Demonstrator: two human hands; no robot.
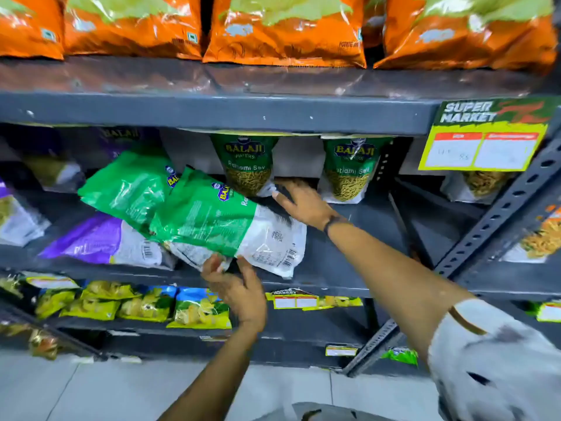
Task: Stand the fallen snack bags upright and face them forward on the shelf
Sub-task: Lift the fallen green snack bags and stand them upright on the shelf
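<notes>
You are working on the fallen green bag, lying face down just above your left hand and to the left of your right hand. Your left hand is reaching up under its lower edge, fingers loosely curled and touching the pack, not yet closing on it. Your right hand is spreading open, flat beside the bag's upper corner, near the upright bag behind it. Another green bag and a purple bag are lying further left of your left hand. Next you are likely needing a firm pinch, then tipping the pack upright with its printed front facing you
</notes>
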